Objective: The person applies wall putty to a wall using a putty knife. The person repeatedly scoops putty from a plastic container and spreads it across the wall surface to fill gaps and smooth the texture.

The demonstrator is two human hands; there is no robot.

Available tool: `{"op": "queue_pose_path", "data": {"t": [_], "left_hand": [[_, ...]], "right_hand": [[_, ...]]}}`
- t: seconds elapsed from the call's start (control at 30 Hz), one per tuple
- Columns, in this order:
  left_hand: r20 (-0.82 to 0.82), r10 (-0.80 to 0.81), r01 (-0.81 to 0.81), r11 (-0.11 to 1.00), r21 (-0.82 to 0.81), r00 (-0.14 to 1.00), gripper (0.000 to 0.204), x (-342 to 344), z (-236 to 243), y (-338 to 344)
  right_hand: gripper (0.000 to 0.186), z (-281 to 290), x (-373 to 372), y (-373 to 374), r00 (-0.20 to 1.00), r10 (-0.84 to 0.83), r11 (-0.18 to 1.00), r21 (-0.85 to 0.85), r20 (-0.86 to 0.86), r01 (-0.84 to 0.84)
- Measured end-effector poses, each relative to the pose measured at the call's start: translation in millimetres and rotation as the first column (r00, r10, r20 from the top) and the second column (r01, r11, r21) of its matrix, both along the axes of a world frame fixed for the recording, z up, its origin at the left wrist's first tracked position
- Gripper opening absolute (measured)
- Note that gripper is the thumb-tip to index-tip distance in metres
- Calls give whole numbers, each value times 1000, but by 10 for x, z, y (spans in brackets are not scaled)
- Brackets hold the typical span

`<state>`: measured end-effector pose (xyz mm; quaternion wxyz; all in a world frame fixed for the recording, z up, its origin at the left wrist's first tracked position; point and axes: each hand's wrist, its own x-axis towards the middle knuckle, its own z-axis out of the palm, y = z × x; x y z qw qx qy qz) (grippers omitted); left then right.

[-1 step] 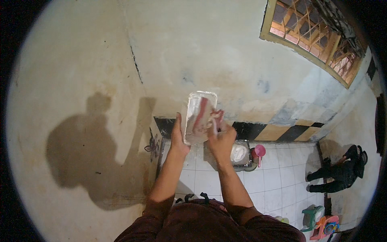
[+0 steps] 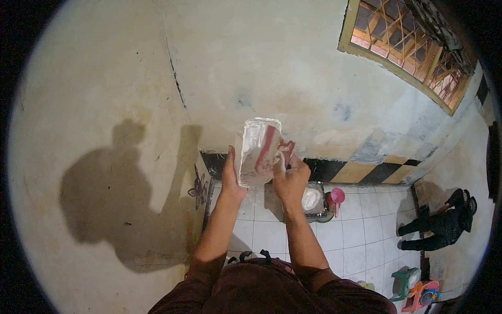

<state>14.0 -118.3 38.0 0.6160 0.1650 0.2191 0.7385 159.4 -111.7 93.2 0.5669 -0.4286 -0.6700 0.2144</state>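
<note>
My left hand (image 2: 230,175) is wrapped along the left side of a pale, rectangular board or shallow tray (image 2: 253,131). Wet white putty coats its face and ridges its far edge. In my right hand (image 2: 293,180) is a putty scraper (image 2: 269,144), pale with a red stripe and smeared with white. It lies against the right part of the putty-covered surface. A red piece (image 2: 288,147) sticks out above the right fingers, and the fist hides how it joins the scraper. Both hands are raised before the wall, above the floor.
Below, a dark square tray (image 2: 317,213) on white floor tiles holds a white mound (image 2: 311,199). Beside it is a pink dipper (image 2: 337,196). A barred window (image 2: 413,49) is at upper right. A person in dark clothes (image 2: 444,222) stands right, near small plastic chairs (image 2: 422,294).
My right hand and the scraper have shifted slightly to the right across the putty-covered surface. My left hand and what it holds have barely moved.
</note>
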Motion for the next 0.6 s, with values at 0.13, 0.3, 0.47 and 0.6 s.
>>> {"op": "queue_pose_path", "data": {"t": [0.13, 0.3, 0.47, 0.6], "left_hand": [[-1, 15, -15, 1000, -13, 1000, 61, 75, 52, -13], [13, 11, -11, 1000, -13, 1000, 61, 7, 18, -3], [-30, 14, -14, 1000, 1, 999, 59, 119, 174, -52], [9, -25, 25, 997, -75, 1000, 57, 59, 108, -25]], "right_hand": [[19, -43, 19, 20, 998, -33, 999, -29, 49, 35], [22, -56, -69, -123, 990, 55, 994, 91, 127, -66], [19, -5, 51, 20, 1000, -4, 1000, -25, 11, 5], [17, 3, -44, -84, 997, 79, 995, 55, -13, -79]]}}
